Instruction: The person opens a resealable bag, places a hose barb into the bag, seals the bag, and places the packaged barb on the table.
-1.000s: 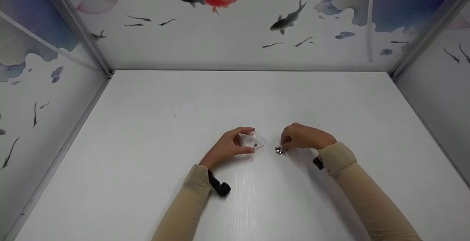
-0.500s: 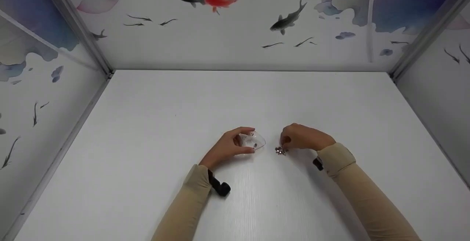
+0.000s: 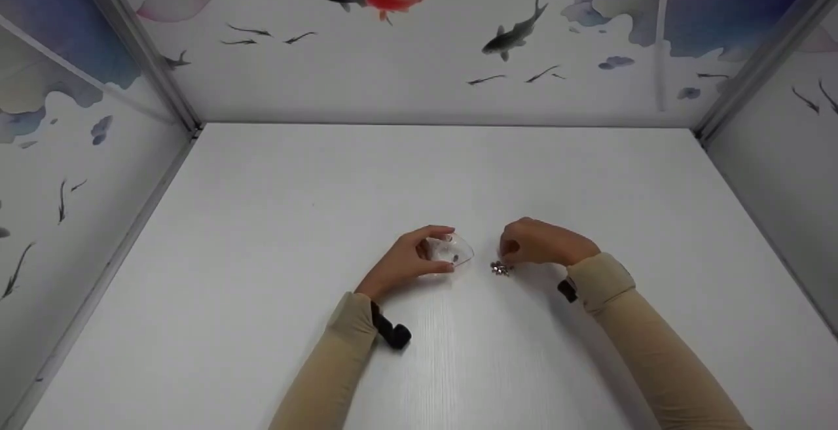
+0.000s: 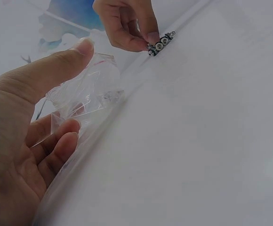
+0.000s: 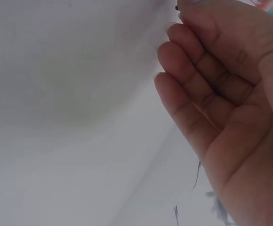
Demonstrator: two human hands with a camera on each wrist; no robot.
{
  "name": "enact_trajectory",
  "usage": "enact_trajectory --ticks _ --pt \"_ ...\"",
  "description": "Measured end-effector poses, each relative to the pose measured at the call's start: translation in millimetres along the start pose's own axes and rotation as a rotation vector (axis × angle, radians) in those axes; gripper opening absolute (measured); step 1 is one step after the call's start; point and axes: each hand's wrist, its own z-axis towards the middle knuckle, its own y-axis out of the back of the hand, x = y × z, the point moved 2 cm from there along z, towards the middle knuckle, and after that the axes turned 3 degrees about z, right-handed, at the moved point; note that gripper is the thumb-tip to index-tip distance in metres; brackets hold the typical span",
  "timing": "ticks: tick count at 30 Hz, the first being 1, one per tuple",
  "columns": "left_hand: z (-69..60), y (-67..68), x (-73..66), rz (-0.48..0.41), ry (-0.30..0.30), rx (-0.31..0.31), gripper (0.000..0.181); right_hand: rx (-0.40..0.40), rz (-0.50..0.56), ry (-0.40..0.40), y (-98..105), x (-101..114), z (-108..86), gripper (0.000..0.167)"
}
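A clear plastic bag is held between the thumb and fingers of my left hand, mouth facing right. Through its wall a small dark metal piece shows inside. Just right of the bag, small shiny metal fasteners lie in a pile on the table; in the left wrist view they look like screws with round heads or washers. My right hand pinches at the pile's edge with thumb and forefinger. A tiny dark bit shows at its fingertips in the right wrist view; the rest is cut off.
The white table runs back to a printed wall with fish pictures. Side walls stand at left and right, joined by grey metal corner posts. A black wrist camera is strapped to the left cuff.
Almost nothing differs. Both hands stay in place, the right one at the pile and the left one on the bag; the head view has shifted very slightly.
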Motion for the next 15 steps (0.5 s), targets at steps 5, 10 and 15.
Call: enact_trajectory --ticks 5,10,15 --pt "1.5 0.0 0.7 0.007 -0.014 -0.001 0.064 -0.012 0.008 -0.007 2 3 0.7 0.008" --pt "1.7 0.2 0.7 0.009 -0.012 -0.004 0.065 -0.031 -0.013 0.009 4 8 2.7 0.008" --pt "0.4 -0.6 -0.1 0.002 0.002 -0.004 0.066 -0.041 -0.013 0.029 7 13 4.0 0.008"
